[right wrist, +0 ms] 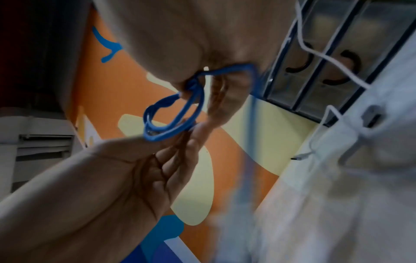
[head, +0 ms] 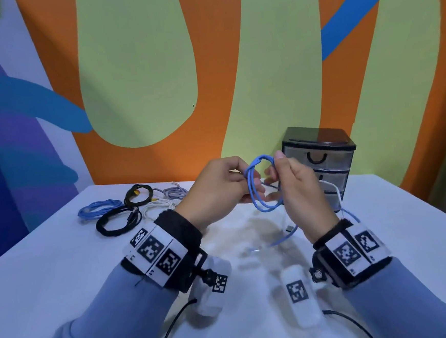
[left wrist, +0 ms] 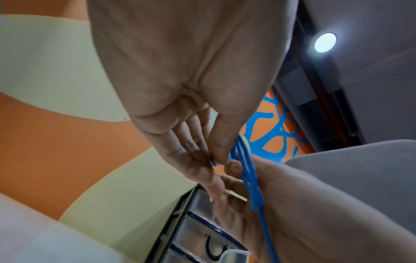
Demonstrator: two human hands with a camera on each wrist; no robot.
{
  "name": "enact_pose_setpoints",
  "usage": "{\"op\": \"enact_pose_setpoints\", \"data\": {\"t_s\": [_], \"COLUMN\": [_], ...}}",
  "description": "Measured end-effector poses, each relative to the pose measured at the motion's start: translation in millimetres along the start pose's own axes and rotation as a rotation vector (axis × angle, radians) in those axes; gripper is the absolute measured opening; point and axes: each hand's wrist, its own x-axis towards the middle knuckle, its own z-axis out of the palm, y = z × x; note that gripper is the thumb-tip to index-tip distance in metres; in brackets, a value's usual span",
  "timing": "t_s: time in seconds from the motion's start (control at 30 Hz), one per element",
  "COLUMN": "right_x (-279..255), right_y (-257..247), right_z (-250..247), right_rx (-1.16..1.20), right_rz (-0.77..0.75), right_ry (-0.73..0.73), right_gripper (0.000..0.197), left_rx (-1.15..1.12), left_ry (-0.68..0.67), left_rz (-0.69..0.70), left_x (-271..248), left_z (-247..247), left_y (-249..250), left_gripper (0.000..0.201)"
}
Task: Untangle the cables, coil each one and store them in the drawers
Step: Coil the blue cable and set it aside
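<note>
1. Sleeves of blue cover both my forearms at the near edge of the white table [head: 50,262], with marker-printed bands strapped round each wrist.
2. My left hand [head: 218,185] is raised above the middle of the table, its thumb and fingers pinching the left side of a small blue cable coil [head: 260,187].
3. My right hand [head: 295,187] pinches the same coil at its top right, fingertips curled onto the strands; a twist of cable wraps the top of the loop.
4. The loose tail of the blue cable hangs from the coil past my right wrist and reaches the table beneath my hands.
5. A thin white cable [head: 334,189] runs from behind my right hand across the front of the drawer unit [head: 320,161].
6. That black-framed unit, with clear drawers and dark curved handles, stands toward the table's far right edge against the painted wall; whether the lowest drawer is open I cannot tell.
7. Near the far left corner lie five coiled cables close together: a light blue coil [head: 99,209], a black coil [head: 119,219], a white coil [head: 158,207], a black-and-yellow coil [head: 138,194] and a grey coil [head: 174,192].
</note>
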Motion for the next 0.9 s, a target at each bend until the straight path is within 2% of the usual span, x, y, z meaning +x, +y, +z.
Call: {"op": "enact_pose_setpoints", "data": {"t_s": [0.07,0.17,0.23,0.3,0.37,0.4,0.43,0.5,0.6,0.7,0.8,0.9], "right_x": [2.1,4.7,7.5,8.2,6.9,5.1,3.3,0.4,-1.2,3.4,7.6,8.3], "right_y": [4.7,9.4,11.8,11.2,8.8,7.3,5.6,3.0,0.8,3.2,5.4,5.6], "right_z": [-3.7,-8.1,-11.6,-13.5,-12.6,-11.2,-9.4,-6.6,-4.6,-9.1,-12.7,-10.1], "right_rx": [-0.161,-0.256,-0.328,-0.327,-0.300,-0.290,-0.272,-0.216,-0.165,-0.094,-0.044,0.018], "right_rz": [-0.086,-0.136,-0.138,-0.119,-0.113,-0.121,-0.128,-0.115,-0.048,0.071,0.239,0.362], "right_ry": [0.004,0.023,0.066,0.084,0.058,0.037,0.016,-0.034,-0.080,-0.082,-0.094,-0.035], "right_gripper": [0.049,0.054,0.054,0.052,0.051,0.052,0.052,0.052,0.052,0.052,0.045,0.034], "left_rx": [-0.078,-0.113,-0.087,0.131,0.489,0.659,0.796,0.931,0.874,0.703,0.394,-0.029], "left_ry": [-0.028,-0.057,-0.019,0.119,0.195,0.162,0.103,-0.008,-0.048,0.012,0.086,0.148], "left_rz": [-0.012,-0.048,-0.034,0.137,0.341,0.378,0.357,0.277,0.319,0.413,0.469,0.354], "left_x": [-2.3,-6.9,-7.9,-7.4,-9.4,-10.5,-11.6,-11.9,-6.2,-1.9,0.5,1.8], "left_z": [2.2,7.4,10.2,10.7,10.1,10.6,11.5,11.2,6.3,5.5,8.1,7.7], "left_y": [5.1,15.6,19.8,18.6,14.4,12.4,10.5,6.4,0.9,-2.0,1.2,9.6], "left_gripper": [0.011,0.017,0.023,0.023,0.018,0.014,0.011,0.010,0.014,0.009,0.010,0.017]}}
